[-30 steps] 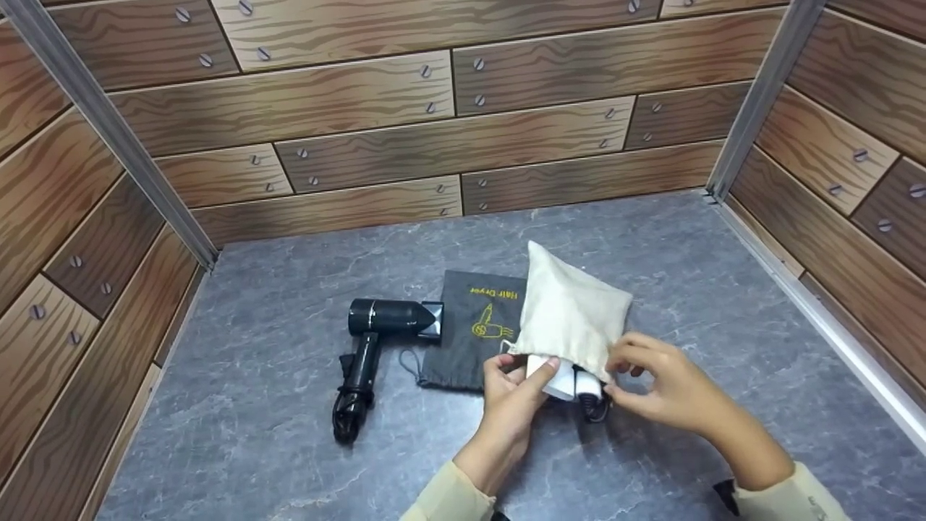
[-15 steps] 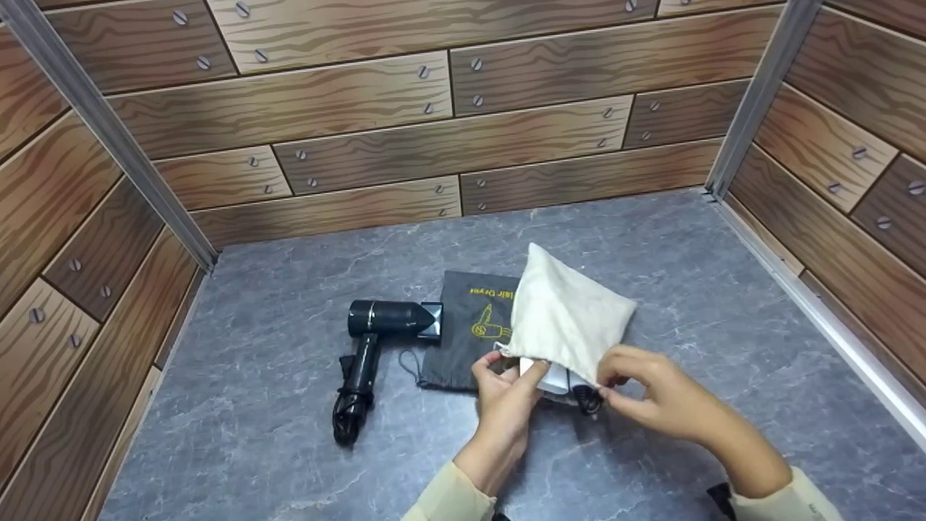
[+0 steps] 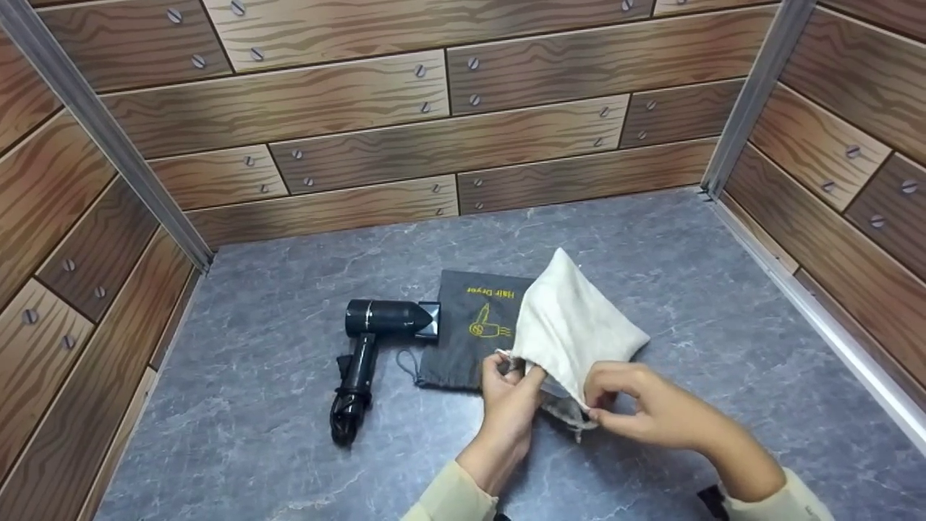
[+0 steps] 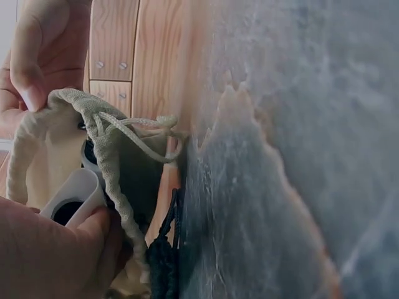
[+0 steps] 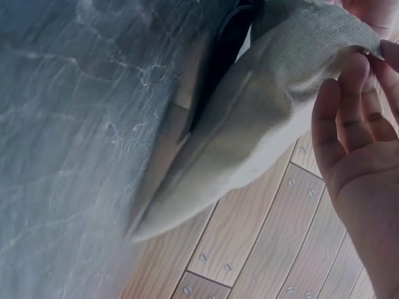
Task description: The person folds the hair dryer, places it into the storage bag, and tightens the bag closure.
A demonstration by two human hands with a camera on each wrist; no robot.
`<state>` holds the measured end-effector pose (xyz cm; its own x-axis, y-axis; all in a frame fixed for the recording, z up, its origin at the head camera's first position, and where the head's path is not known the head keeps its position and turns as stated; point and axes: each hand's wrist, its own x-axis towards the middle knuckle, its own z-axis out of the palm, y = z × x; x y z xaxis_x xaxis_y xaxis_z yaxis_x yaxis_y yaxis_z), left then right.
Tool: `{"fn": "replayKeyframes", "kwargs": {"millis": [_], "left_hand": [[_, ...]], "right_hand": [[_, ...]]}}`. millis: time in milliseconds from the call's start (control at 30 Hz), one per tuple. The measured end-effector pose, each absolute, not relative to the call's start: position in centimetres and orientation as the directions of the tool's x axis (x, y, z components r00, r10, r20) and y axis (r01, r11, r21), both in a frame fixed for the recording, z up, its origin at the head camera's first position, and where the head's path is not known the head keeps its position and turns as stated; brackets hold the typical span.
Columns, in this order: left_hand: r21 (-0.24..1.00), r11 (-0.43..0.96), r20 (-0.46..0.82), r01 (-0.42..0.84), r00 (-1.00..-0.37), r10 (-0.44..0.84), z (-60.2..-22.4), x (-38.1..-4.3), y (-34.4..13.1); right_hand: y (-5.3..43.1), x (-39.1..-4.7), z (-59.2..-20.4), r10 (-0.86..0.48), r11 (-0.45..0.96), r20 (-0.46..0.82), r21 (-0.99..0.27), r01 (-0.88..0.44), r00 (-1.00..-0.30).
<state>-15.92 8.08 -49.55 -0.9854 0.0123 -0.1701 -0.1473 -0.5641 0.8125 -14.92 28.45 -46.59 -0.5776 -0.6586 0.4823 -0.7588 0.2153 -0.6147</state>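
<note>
A cream cloth drawstring bag [image 3: 579, 318] is raised over the table, its mouth facing the person. My left hand [image 3: 506, 405] grips a white hair dryer [image 4: 93, 187] at the mouth; its oval end with a dark inside shows in the left wrist view, and the rest is hidden in the bag. My right hand [image 3: 640, 405] pinches the bag's rim at the right side, thumb below and fingers above. The white drawstring [image 4: 134, 134] hangs in a loop from the gathered edge.
A dark grey drawstring pouch [image 3: 463, 304] printed "Hair Dryer" lies flat, partly under the cream bag. Left of it lies a black hair dryer [image 3: 391, 318] with its cord bundled. Wood-patterned walls [image 3: 362, 137] enclose the grey marbled table [image 3: 260, 347].
The right hand has drawn the bag's rim toward the person and slightly left. The cloth now covers the white hair dryer's handle and black cord, which showed earlier. The left hand stays nearly in place.
</note>
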Motion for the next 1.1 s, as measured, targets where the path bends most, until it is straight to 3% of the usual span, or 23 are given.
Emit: {"fn": "replayKeyframes", "kwargs": {"millis": [200,300,400,500,600,800,933,1100], "left_hand": [[0.803,-0.561,-0.21,-0.204,-0.976,0.054,-49.2,-16.3,7.8],[0.81,-0.547,-0.199,-0.211,-0.977,0.082,-48.7,-16.3,7.5],[0.825,-0.525,-0.181,-0.206,-0.978,0.1,-48.4,-16.3,7.0],[0.83,-0.52,-0.173,-0.202,-0.979,0.104,-48.4,-16.5,6.6],[0.822,-0.532,-0.169,-0.202,-0.979,0.11,-48.5,-16.6,6.5],[0.813,-0.545,-0.152,-0.203,-0.979,0.138,-48.3,-16.8,6.1],[0.805,-0.552,-0.154,-0.217,-0.975,0.158,-48.0,-17.2,5.7],[0.787,-0.582,-0.147,-0.203,-0.979,0.142,-47.5,-17.4,5.5]], "right_hand": [[28.3,-14.9,-46.8,-0.589,0.357,0.458,-0.592,-0.723,-0.666],[28.2,-14.8,-46.7,-0.531,0.466,0.397,-0.6,-0.65,-0.748],[28.1,-14.5,-46.4,-0.481,0.65,0.227,-0.555,-0.518,-0.847],[27.8,-14.3,-46.4,-0.437,0.814,0.049,-0.404,-0.418,-0.898],[27.2,-14.2,-46.9,-0.41,0.879,-0.022,-0.276,-0.389,-0.912],[26.3,-14.3,-47.7,-0.424,0.88,0.045,-0.213,-0.423,-0.905],[26.1,-14.2,-47.7,-0.424,0.875,0.067,-0.226,-0.428,-0.903],[25.9,-14.0,-47.7,-0.446,0.823,0.013,-0.388,-0.416,-0.895]]}}
